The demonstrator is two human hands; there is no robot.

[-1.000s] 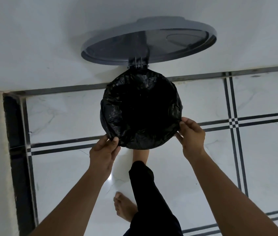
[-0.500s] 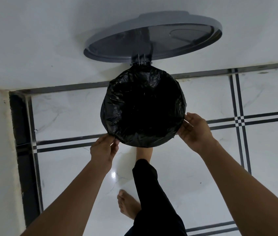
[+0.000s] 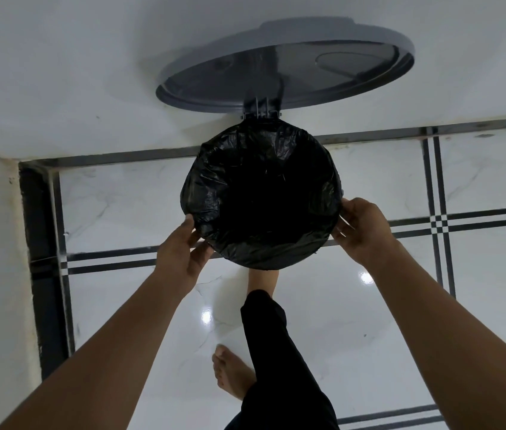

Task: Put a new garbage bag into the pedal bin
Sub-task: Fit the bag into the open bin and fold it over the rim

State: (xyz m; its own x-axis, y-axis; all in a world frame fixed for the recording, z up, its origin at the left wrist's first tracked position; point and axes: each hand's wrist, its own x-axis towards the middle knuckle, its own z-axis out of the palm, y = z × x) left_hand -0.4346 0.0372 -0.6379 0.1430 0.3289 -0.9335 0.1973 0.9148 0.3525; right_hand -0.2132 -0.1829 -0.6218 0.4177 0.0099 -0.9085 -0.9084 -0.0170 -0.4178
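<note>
My left hand (image 3: pixel 180 252) has slid up the near-left rim since a moment ago. Both hands, right hand (image 3: pixel 361 229) near-right, pinch the crinkled black plastic garbage bag (image 3: pixel 261 197) stretched over the round grey pedal bin (image 3: pixel 286 62), lid raised.

Pedal bin (image 3: pixel 342 192) body almost wholly hidden under the black garbage bag (image 3: pixel 261 200). Pedal out of sight beneath the rim, front foot (image 3: pixel 262 279) half covered too. Fingertips of left hand (image 3: pixel 180 252) and right hand (image 3: pixel 361 231) tucked behind the plastic. Forearms cut off below.
</note>
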